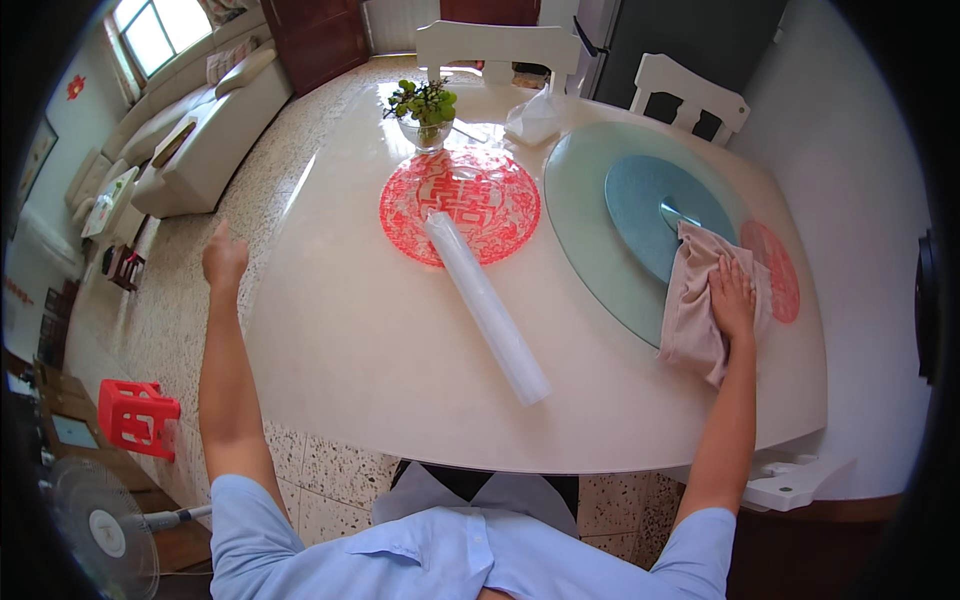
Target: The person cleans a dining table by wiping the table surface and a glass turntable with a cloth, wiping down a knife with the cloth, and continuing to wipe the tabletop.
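My right hand (731,296) lies flat on a crumpled pink cloth (694,315), pressing it down over the right part of a glass lazy Susan. That turntable has a wide pale-green glass disc (585,217) with a smaller blue disc (637,202) on top. The cloth covers part of both discs and hangs onto the tabletop. Off the table's left edge, my left hand (225,256) is in the air with nothing visible in it. Between my arms a roll of clear plastic film (487,311) rests slantwise on the cream table (360,352).
A red patterned mat (405,217) lies under the roll's far end. Behind it stand a glass bowl with a plant (424,112) and a white plastic bag (534,116). White chairs (499,45) surround the table. A red stool (139,416) and a fan (105,529) are at left.
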`<state>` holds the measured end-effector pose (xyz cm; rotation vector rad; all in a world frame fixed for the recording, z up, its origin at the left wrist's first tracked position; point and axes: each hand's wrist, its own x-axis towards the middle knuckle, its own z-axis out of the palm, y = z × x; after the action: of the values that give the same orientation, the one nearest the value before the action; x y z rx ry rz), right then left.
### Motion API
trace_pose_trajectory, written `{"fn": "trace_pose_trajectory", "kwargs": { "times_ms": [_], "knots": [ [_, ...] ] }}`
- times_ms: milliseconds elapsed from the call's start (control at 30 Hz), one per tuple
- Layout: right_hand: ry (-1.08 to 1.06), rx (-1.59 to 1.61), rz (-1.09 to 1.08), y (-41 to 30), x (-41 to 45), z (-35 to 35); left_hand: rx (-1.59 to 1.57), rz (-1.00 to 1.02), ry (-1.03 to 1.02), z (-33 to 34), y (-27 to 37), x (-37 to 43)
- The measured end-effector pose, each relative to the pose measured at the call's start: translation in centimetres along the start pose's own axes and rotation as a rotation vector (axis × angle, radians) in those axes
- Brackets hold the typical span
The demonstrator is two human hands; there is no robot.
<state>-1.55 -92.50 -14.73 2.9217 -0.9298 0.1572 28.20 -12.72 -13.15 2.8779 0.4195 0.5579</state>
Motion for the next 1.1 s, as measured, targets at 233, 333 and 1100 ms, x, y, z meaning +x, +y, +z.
{"fn": "trace_pose_trajectory", "kwargs": {
  "times_ms": [233, 333, 1100],
  "knots": [
    [-0.065, 0.023, 0.102, -11.3, 9.2, -1.1, -0.304, 0.212, 0.054, -2.7, 8.5, -4.0],
    [-0.012, 0.112, -0.120, -18.1, 8.0, -2.2, -0.928, 0.467, -0.129, -1.6, 20.6, -8.8],
    [0.018, 0.074, -0.155, -12.4, 4.8, -1.4, -1.419, -0.031, -1.225, 2.8, 40.3, -20.2]
  ]
}}
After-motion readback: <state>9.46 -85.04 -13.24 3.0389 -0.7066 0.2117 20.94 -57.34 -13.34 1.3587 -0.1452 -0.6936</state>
